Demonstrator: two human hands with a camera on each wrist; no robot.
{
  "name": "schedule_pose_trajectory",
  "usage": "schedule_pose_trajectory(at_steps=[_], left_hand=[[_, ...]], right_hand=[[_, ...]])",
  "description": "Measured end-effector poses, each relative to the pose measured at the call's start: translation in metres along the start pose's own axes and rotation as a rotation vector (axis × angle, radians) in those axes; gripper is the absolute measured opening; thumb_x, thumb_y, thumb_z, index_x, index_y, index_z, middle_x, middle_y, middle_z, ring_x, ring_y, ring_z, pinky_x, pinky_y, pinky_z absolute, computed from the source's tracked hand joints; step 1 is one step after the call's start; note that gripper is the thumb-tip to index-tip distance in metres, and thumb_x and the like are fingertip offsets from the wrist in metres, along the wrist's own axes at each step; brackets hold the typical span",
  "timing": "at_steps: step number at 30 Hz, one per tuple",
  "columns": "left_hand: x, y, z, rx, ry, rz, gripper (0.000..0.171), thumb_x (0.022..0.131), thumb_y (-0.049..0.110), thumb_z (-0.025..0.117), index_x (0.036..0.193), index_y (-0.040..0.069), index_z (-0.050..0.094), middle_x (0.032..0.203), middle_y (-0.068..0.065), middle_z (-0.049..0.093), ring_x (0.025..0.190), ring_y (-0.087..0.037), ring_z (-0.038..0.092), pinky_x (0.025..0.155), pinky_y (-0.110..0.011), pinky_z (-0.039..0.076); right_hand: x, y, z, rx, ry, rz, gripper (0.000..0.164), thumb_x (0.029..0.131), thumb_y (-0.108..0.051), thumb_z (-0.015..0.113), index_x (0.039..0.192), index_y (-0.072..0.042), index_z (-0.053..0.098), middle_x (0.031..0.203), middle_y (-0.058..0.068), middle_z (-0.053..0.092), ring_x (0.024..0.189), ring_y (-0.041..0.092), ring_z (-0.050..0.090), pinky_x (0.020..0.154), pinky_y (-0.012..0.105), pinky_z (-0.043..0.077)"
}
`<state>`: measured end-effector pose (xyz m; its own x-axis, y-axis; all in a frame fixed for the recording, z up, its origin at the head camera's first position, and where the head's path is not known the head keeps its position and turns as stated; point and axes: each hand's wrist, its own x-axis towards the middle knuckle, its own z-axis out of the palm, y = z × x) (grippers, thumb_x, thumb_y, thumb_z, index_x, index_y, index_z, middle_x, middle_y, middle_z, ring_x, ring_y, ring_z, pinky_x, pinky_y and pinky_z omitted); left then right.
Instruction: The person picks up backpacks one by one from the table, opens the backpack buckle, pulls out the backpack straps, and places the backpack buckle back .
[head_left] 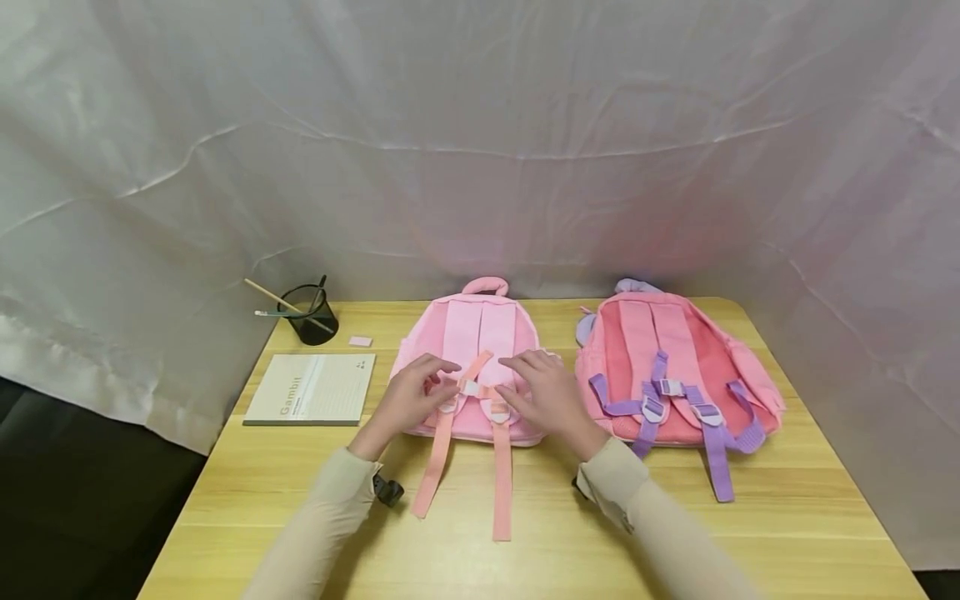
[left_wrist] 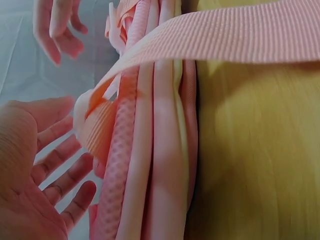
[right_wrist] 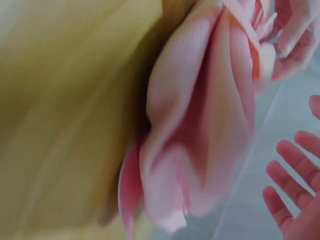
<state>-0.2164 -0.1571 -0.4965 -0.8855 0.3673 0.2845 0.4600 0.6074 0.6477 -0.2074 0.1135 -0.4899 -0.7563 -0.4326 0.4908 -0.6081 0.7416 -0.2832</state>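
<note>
A light pink backpack (head_left: 429,335) lies with its shoulder straps upward in the middle of the table. Across the straps sits a white buckle (head_left: 471,388) on peach webbing. My left hand (head_left: 416,392) hovers at the buckle's left side, and my right hand (head_left: 551,396) at its right. In the left wrist view the left fingers (left_wrist: 65,172) are spread close to the peach webbing (left_wrist: 102,125); whether they touch it I cannot tell. The right wrist view has the right fingers (right_wrist: 292,165) spread apart, with nothing held. Two peach strap ends (head_left: 502,492) trail toward me.
To the right lies a darker pink backpack (head_left: 622,350) with purple straps (head_left: 717,467). At the left are a notebook (head_left: 315,387), a small pink eraser (head_left: 360,342) and a black mesh pen cup (head_left: 315,327) holding pencils. A grey curtain (head_left: 480,192) hangs behind the wooden table (head_left: 420,567).
</note>
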Motion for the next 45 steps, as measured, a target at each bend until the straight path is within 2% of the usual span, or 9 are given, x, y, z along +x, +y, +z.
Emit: schedule_pose_trajectory(at_steps=[6,15,20,29,39,45], left_hand=[[0.003,-0.001,0.008,-0.001,-0.010,-0.003,0.028,0.089,0.015,0.082,0.117,0.012,0.075,0.097,-0.004,0.069,0.082,-0.017,0.064,0.074,-0.030,0.054],[0.004,-0.004,0.016,-0.032,-0.042,-0.047,0.027,0.090,0.012,0.081,0.116,0.012,0.075,0.093,-0.003,0.068,0.082,-0.016,0.064,0.075,-0.029,0.053],[0.003,-0.005,0.018,-0.041,-0.046,-0.070,0.024,0.090,0.014,0.082,0.113,0.013,0.075,0.090,0.001,0.067,0.081,-0.014,0.062,0.075,-0.029,0.052],[0.003,-0.008,0.020,-0.034,-0.037,-0.103,0.022,0.089,0.015,0.082,0.111,0.016,0.076,0.090,0.001,0.069,0.082,-0.015,0.063,0.075,-0.029,0.051],[0.002,-0.008,0.021,-0.038,-0.039,-0.100,0.020,0.089,0.015,0.083,0.108,0.015,0.077,0.088,0.002,0.068,0.081,-0.014,0.062,0.075,-0.029,0.051],[0.002,-0.010,0.021,-0.021,-0.038,-0.102,0.020,0.089,0.016,0.083,0.108,0.016,0.077,0.088,0.003,0.068,0.081,-0.013,0.062,0.075,-0.028,0.051]], right_hand=[[0.007,-0.011,0.021,0.097,-0.042,0.046,0.036,0.094,-0.038,0.074,0.120,-0.012,0.074,0.111,0.004,0.072,0.108,0.025,0.066,0.098,0.046,0.052],[0.010,-0.017,0.043,0.126,-0.089,0.113,0.035,0.090,-0.034,0.079,0.117,-0.013,0.075,0.105,0.002,0.071,0.096,0.021,0.064,0.086,0.041,0.053],[0.010,-0.020,0.047,0.118,-0.134,0.149,0.032,0.089,-0.032,0.079,0.116,-0.014,0.075,0.101,0.001,0.068,0.093,0.019,0.060,0.084,0.040,0.050],[0.014,-0.022,0.054,0.049,-0.156,0.153,0.026,0.086,-0.031,0.082,0.107,-0.018,0.077,0.094,-0.004,0.069,0.090,0.016,0.056,0.082,0.036,0.046],[0.016,-0.024,0.057,0.047,-0.148,0.199,0.027,0.078,-0.025,0.089,0.102,-0.018,0.079,0.089,-0.004,0.069,0.087,0.016,0.056,0.079,0.035,0.045],[0.017,-0.025,0.058,0.045,-0.145,0.203,0.025,0.079,-0.025,0.088,0.102,-0.018,0.079,0.087,-0.005,0.069,0.086,0.015,0.055,0.079,0.034,0.045]])
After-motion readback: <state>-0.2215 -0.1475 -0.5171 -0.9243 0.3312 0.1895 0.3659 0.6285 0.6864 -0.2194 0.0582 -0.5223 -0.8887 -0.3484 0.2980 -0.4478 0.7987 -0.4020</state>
